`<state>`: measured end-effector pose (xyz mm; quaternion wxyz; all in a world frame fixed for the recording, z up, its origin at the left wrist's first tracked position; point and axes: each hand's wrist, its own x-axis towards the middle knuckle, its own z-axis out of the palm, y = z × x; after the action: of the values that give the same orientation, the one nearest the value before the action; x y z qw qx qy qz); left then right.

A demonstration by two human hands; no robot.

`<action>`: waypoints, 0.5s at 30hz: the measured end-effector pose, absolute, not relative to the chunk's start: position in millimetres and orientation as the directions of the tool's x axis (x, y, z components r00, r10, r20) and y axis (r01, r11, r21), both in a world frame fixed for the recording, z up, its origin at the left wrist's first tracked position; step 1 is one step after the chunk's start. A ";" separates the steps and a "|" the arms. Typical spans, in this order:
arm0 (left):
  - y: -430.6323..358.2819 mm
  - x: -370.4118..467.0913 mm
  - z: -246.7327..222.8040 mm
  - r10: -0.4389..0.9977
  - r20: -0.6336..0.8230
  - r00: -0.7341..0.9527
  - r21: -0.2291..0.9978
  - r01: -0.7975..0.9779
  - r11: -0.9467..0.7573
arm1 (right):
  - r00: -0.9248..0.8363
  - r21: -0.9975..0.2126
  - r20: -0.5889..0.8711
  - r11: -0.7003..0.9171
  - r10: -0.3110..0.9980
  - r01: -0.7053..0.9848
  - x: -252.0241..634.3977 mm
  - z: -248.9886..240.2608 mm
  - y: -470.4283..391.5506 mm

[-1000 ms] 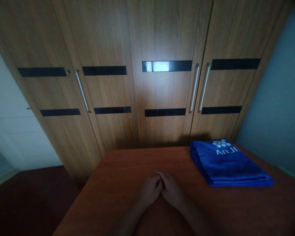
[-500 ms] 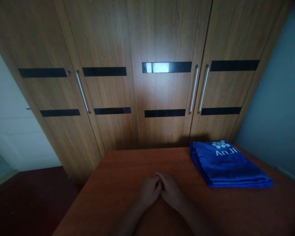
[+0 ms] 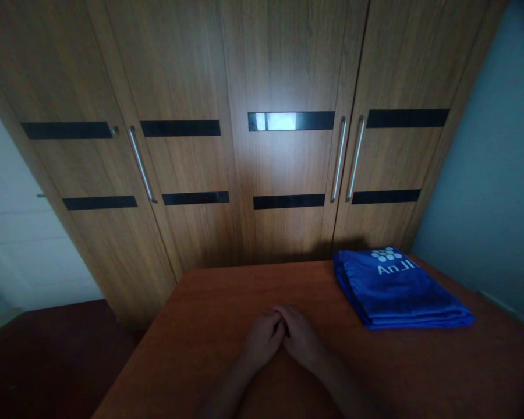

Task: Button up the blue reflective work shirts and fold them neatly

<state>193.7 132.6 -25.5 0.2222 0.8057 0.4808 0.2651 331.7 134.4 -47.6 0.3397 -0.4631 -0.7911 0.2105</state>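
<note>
My left hand and my right hand rest together over the middle of the wooden table. Their fingers are closed and meet at the tips, the right hand's fingers lying partly over those of the left. A small dark gap shows between the thumbs, and no object is visible in either hand. To the right, apart from both hands, a folded blue cloth with white dots and mirrored lettering lies flat on the table.
Behind the table stands a brown wooden wardrobe with dark strips and metal handles. A white door is at the left, above a dark red floor. At the right is a pale blue wall.
The view has shifted slightly, so the wardrobe and cloth appear a little further left. Both hands keep the same joined pose on the table.
</note>
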 end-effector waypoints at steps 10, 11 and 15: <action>132.3 194.3 -23.3 0.892 0.224 0.393 0.615 0.652 -0.442 | -0.349 -0.631 0.353 0.496 0.868 0.597 331.9 -44.3 133.0; 132.4 194.1 -23.3 0.891 0.224 0.396 0.616 0.651 -0.444 | -0.349 -0.631 0.351 0.495 0.869 0.597 331.9 -43.4 132.6; 133.1 193.0 -23.6 0.890 0.221 0.399 0.616 0.650 -0.445 | -0.338 -0.638 0.332 0.474 0.881 0.607 331.6 -40.8 131.4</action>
<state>193.0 133.1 -23.6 0.2225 0.8064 0.4774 0.2690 331.6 131.4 -40.8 0.3318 -0.4700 -0.7916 0.2058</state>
